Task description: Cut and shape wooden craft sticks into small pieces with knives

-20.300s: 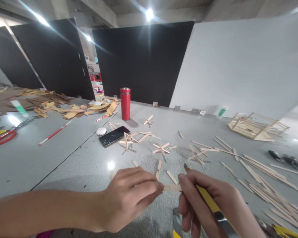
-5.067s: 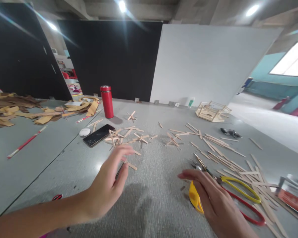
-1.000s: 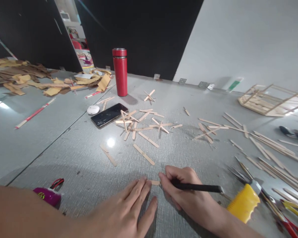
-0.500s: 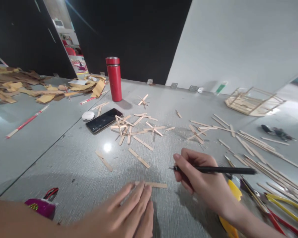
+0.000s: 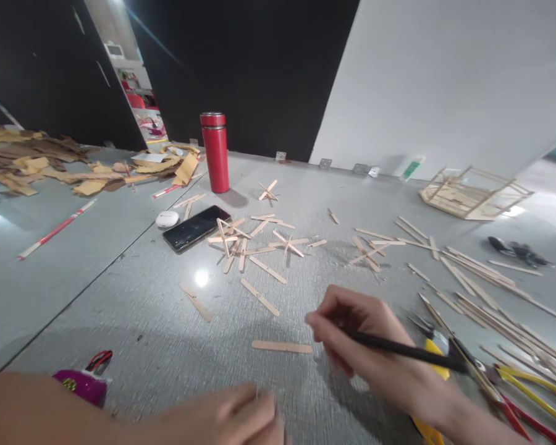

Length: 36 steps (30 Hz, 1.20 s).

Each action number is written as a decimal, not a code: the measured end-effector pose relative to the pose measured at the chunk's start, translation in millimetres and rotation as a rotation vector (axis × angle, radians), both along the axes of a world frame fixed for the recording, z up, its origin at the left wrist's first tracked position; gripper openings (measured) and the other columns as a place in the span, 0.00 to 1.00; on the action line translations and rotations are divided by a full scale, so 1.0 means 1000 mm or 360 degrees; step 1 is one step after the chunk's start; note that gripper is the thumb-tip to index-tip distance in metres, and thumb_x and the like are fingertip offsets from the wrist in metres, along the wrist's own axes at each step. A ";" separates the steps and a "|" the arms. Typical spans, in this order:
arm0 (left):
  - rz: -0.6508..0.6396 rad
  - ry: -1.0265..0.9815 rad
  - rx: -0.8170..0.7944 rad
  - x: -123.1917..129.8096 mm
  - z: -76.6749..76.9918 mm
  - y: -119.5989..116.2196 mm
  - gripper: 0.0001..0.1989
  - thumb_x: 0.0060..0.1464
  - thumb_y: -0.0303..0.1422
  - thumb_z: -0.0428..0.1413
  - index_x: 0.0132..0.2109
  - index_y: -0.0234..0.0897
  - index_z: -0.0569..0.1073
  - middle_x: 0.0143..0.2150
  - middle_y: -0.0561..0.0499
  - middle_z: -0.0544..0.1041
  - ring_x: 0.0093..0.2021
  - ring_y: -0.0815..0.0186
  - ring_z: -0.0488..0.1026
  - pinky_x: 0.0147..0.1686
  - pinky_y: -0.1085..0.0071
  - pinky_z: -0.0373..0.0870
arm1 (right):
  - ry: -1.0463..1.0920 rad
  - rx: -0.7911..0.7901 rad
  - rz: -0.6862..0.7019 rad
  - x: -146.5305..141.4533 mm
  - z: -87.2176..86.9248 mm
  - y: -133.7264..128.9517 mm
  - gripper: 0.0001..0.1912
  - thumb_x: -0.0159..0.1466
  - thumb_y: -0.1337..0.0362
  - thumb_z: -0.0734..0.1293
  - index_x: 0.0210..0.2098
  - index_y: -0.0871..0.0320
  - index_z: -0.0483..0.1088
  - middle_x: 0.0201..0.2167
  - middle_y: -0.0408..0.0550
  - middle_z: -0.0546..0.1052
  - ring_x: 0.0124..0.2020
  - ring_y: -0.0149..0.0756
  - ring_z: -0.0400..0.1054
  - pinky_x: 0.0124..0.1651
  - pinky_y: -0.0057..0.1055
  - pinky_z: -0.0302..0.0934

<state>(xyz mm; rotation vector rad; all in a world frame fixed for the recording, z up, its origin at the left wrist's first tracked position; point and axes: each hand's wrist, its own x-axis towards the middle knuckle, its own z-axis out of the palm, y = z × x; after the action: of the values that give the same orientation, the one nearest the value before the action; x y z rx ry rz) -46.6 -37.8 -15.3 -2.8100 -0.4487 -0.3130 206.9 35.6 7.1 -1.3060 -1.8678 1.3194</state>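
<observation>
My right hand (image 5: 356,337) is closed round a black pen (image 5: 401,348), whose tip is hidden behind the fingers. Just left of those fingertips, a flat wooden craft stick (image 5: 282,347) lies crosswise on the grey table (image 5: 167,358). My left hand (image 5: 241,417), smeared by motion, is low in the picture, nearer to me than the stick and apart from it. Beyond it rest another craft stick (image 5: 260,297) and a cracked-looking one (image 5: 196,302). Farther back, several sticks are piled loosely, some crossed into star shapes (image 5: 288,243).
A red flask (image 5: 215,154) stands behind a black phone (image 5: 197,228) and a white case (image 5: 167,219). To the right are thin wooden strips (image 5: 495,321), yellow-handled pliers (image 5: 535,389) and a wooden frame model (image 5: 472,194). A purple object (image 5: 81,386) sits at lower left; cardboard scraps (image 5: 32,167) lie behind.
My left hand has lifted off the craft stick and drawn back toward me, uncovering the whole stick. My right hand has shifted slightly left, and the pen now slopes down to the right.
</observation>
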 end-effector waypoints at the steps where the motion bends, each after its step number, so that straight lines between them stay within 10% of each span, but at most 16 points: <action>1: 0.0057 0.0010 0.0018 0.001 0.002 0.003 0.13 0.70 0.30 0.53 0.53 0.30 0.79 0.52 0.43 0.83 0.48 0.62 0.79 0.48 0.70 0.77 | -0.0020 -0.0035 0.0023 -0.003 -0.006 -0.002 0.19 0.72 0.50 0.68 0.30 0.56 0.69 0.16 0.37 0.70 0.16 0.25 0.59 0.19 0.22 0.52; 10: 0.0339 0.0051 -0.0028 0.008 -0.004 0.004 0.18 0.73 0.30 0.47 0.57 0.24 0.76 0.57 0.34 0.81 0.59 0.56 0.79 0.58 0.67 0.72 | -0.0052 -0.0094 0.0148 -0.016 -0.039 -0.006 0.24 0.75 0.52 0.63 0.24 0.55 0.62 0.13 0.36 0.66 0.14 0.25 0.60 0.20 0.24 0.54; 36: 0.0277 0.0052 0.0036 0.007 -0.003 0.004 0.15 0.69 0.25 0.48 0.53 0.23 0.77 0.56 0.31 0.81 0.58 0.52 0.80 0.59 0.63 0.73 | -0.0102 -0.0061 0.0173 -0.017 -0.041 -0.007 0.23 0.74 0.58 0.66 0.23 0.53 0.59 0.12 0.33 0.63 0.14 0.26 0.58 0.21 0.27 0.51</action>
<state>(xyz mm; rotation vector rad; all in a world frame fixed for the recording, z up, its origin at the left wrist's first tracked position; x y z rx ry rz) -40.0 -33.7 -18.2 -2.7262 -0.6731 -0.2332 190.3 28.5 -34.1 -1.2960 -1.9913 1.3894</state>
